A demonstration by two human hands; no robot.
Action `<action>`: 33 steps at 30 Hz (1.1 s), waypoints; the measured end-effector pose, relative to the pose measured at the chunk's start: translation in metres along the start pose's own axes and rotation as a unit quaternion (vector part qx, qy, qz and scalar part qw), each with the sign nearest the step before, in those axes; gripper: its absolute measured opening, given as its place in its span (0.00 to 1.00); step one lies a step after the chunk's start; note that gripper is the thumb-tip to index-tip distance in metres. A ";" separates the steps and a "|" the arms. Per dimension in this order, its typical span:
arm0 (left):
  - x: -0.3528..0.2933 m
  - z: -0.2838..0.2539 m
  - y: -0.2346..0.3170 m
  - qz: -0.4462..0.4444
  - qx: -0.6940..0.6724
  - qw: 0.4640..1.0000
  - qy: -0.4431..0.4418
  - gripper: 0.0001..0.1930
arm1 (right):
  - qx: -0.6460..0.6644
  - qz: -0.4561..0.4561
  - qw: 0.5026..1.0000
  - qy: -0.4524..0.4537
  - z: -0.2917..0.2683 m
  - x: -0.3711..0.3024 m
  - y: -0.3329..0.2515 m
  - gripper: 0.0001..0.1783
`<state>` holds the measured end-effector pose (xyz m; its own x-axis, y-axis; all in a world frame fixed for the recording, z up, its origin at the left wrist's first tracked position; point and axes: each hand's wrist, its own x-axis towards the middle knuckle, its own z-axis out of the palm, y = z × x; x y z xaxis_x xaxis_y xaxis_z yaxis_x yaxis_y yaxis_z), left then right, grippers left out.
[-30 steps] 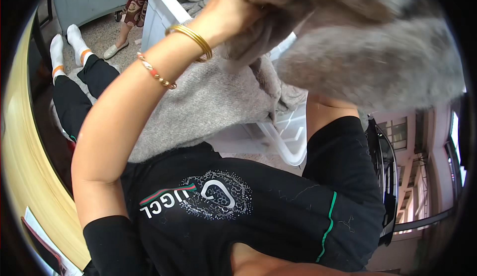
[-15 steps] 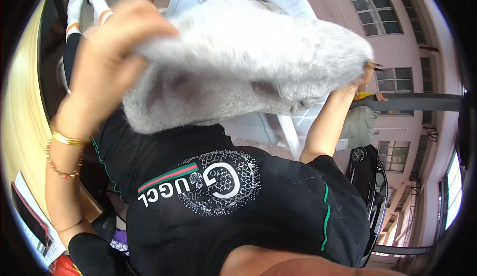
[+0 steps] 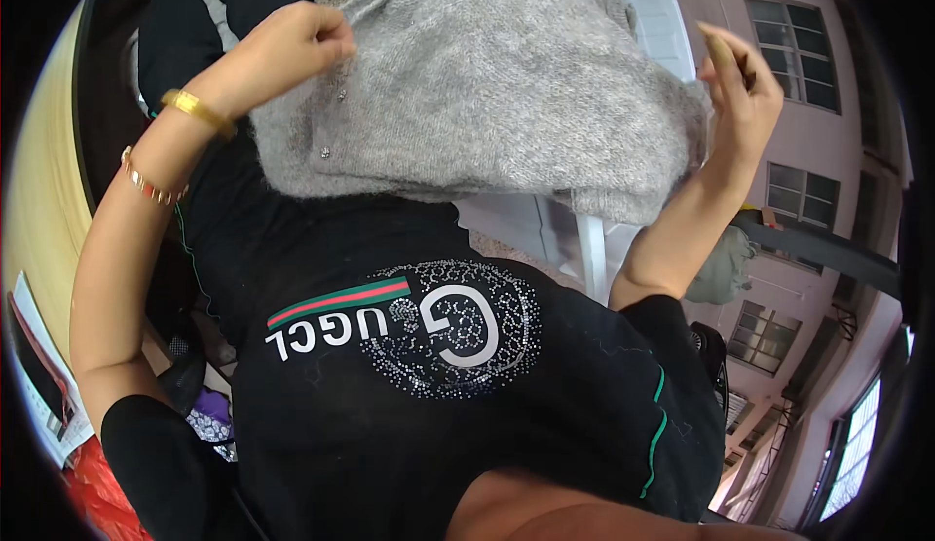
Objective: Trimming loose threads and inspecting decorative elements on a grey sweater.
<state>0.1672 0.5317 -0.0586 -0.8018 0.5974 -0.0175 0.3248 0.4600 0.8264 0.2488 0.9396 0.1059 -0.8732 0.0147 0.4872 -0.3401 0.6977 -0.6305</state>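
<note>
A grey fuzzy knit cardigan [image 3: 487, 93] with small sparkling buttons down its left part lies spread over my lap and the pale blue-white table in front of me. At its upper left edge my left hand [image 3: 302, 44] has its fingers curled together, pinching the knit. My right hand [image 3: 745, 88] is raised beside the cardigan's right end, its fingers bent inward. Among those fingers shows a narrow brownish piece, too small to name. What lies under the cardigan is hidden.
The pale table [image 3: 667, 25] shows behind the cardigan, with its white leg [image 3: 591, 254] below. A wood-toned panel [image 3: 44, 190] stands at the left, above papers [image 3: 44, 385] and a red plastic bag [image 3: 102, 492]. A grey-green bundle [image 3: 721, 266] sits at the right.
The cardigan has come down from being held up and swung, and now lies flatter with its buttons showing. My left hand moved right; my right hand rose and moved slightly right.
</note>
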 end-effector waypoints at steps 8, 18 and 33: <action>0.067 0.046 0.030 -0.204 -0.234 0.949 -0.056 0.18 | 0.110 -0.024 0.952 -0.284 0.053 0.073 -0.081 0.07; 0.085 0.049 0.013 -0.198 -0.479 0.855 -0.026 0.26 | 0.087 0.060 0.950 -0.295 0.119 0.059 0.012 0.10; 0.062 0.023 0.044 -0.107 -0.421 0.894 0.105 0.11 | 0.088 0.046 0.948 -0.303 0.132 0.063 0.004 0.12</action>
<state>0.1435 0.6040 -0.0368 -0.9059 0.3768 -0.1930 -0.2697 -0.1622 0.9492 0.1465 0.8489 0.0545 -0.9242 -0.3814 0.0219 -0.2586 0.5825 -0.7705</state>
